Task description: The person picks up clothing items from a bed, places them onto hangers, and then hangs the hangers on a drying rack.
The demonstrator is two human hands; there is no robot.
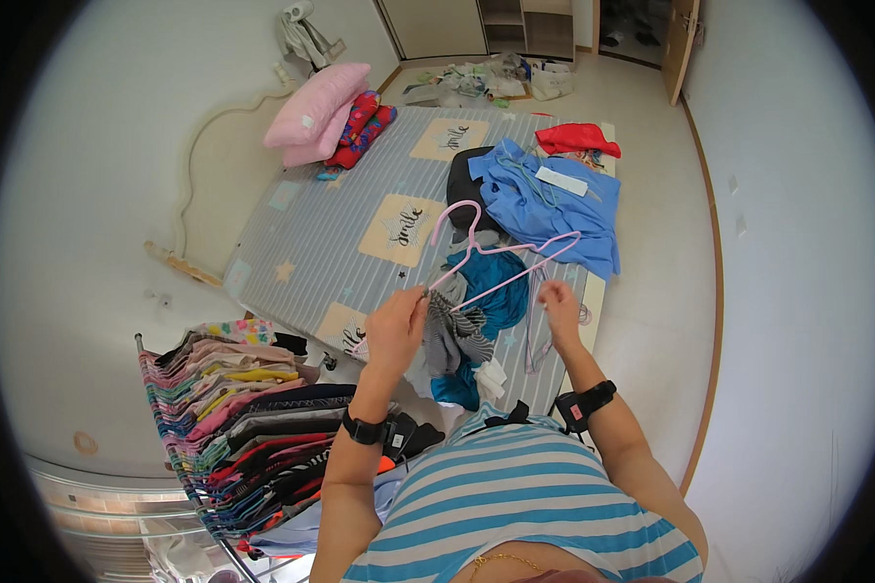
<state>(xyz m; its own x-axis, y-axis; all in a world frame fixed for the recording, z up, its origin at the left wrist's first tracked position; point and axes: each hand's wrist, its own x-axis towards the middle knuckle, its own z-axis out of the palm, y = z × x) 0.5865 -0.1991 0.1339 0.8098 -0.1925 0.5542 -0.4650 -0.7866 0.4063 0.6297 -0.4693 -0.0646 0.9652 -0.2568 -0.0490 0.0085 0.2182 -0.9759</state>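
My left hand [396, 324] grips a pink clothes hanger [474, 244] together with the edge of a grey-and-black striped garment [456, 324]. The hanger's hook points up and away from me, and its right end is bare. Below my left hand the garment hangs in folds; whether the hanger passes inside it cannot be told. My right hand [561, 310] is raised just below the hanger's right end, its fingers loosely curled with nothing visible in them. Under the hanger, a crumpled teal garment [499, 284] lies on the bed, beside loose thin hangers [536, 346].
A clothes rack [259, 423] packed with garments stands at my left. On the bed [313, 240] are a blue garment [554, 197], a red cloth [576, 138], a black item [467, 178] and pink pillows [321, 109]. Bags and loose items [474, 80] cover the floor beyond.
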